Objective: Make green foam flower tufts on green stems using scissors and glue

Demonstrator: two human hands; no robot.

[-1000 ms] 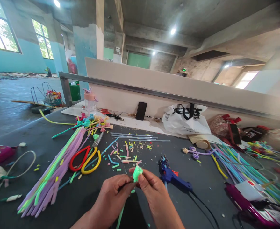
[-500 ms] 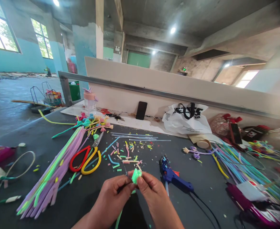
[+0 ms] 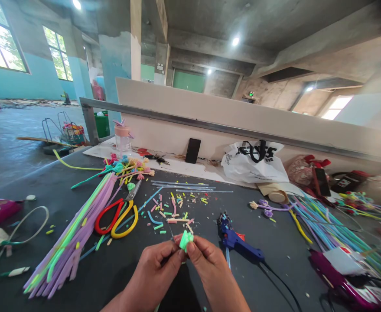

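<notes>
right in tight, our right hand (image 3: 206, 262) was closed to a pinch, thumb on the bright green pipe-cleaner bundle (image 3: 186, 239), while our left hand (image 3: 159, 264) pinched shut at its lower left! we had it up over the dark bench (image 3: 96, 277), between the red-and-yellow scissors (image 3: 129, 203) and the blue glue gun (image 3: 240, 246), with cut snippets (image 3: 176, 221) scattered just beyond it.
</notes>
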